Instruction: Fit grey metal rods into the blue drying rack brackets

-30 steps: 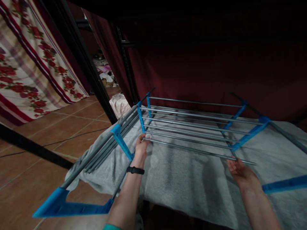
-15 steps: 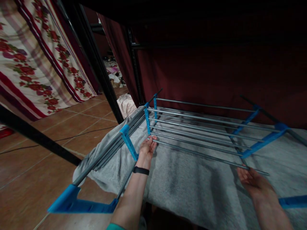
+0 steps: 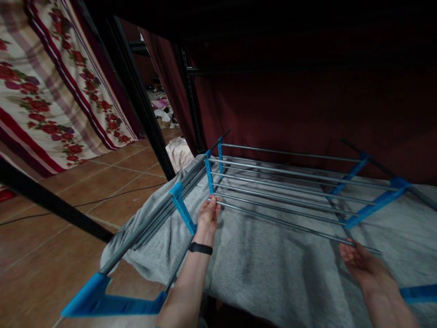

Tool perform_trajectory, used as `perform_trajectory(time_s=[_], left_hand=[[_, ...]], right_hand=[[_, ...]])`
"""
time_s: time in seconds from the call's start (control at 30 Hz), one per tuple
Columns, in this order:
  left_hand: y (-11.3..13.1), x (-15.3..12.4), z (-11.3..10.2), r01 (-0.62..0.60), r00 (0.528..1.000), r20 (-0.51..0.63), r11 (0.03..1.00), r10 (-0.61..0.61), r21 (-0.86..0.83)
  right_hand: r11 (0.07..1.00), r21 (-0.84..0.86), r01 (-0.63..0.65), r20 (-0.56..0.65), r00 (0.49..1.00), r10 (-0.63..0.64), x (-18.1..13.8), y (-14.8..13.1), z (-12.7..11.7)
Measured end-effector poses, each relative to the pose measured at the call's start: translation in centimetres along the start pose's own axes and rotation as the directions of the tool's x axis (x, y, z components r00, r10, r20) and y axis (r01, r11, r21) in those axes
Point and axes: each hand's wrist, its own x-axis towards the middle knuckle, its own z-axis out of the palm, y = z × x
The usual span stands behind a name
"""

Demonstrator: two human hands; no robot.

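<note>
A long grey metal rod (image 3: 280, 221) lies crosswise between my hands. My left hand (image 3: 209, 213) pinches its left end, close to a blue plastic bracket (image 3: 209, 175). Near the rod's right end, my right hand (image 3: 358, 260) has its fingers closed round it, and the tip sticks out beyond. Behind this rod stands a rack of several parallel rods (image 3: 290, 187), joined at the right by a large blue bracket (image 3: 377, 205). Left of my left hand is another blue bracket (image 3: 183, 208) on a side tube. A bigger blue bracket (image 3: 112, 300) is at the lower left.
A grey blanket (image 3: 259, 269) covers the surface under the rack. Several loose rods (image 3: 159, 223) lie at its left. Black metal posts (image 3: 146, 105) frame the space, with a dark red cloth (image 3: 290, 109) behind. A cable (image 3: 85, 199) crosses the tiled floor (image 3: 41, 250).
Both hands keep hold of the rod, which stays in nearly the same place before the rack. The view has shifted slightly.
</note>
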Motion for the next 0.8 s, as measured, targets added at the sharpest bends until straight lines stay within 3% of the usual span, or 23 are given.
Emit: perform_trajectory(time_s=[0.1, 0.3, 0.53, 0.63, 0.8], left_hand=[[0.1, -0.1, 0.1, -0.019, 1.0, 0.024, 1.0, 0.019, 0.021], [0.1, 0.3, -0.2, -0.07, 0.997, 0.025, 0.968, 0.066, 0.239], [1.0, 1.2, -0.8, -0.036, 0.998, -0.026, 0.909, 0.051, 0.416], [1.5, 2.4, -1.8, 0.004, 1.0, 0.014, 0.855, -0.013, 0.519], [0.9, 5.8, -2.1, 0.051, 0.999, -0.013, 0.826, -0.052, 0.561]], right_hand=[[1.0, -0.005, 0.014, -0.019, 1.0, -0.014, 0.0, 0.1, 0.1], [1.0, 0.005, 0.03, -0.02, 0.999, -0.03, -0.3, 0.4, 0.4], [0.993, 0.031, 0.112, 0.012, 0.994, -0.112, -3.5, 0.5, 2.3], [0.977, 0.101, 0.185, 0.016, 0.982, -0.188, -4.3, 0.7, 2.6], [0.944, 0.19, 0.269, -0.013, 0.962, -0.272, -4.0, 0.7, 3.0]])
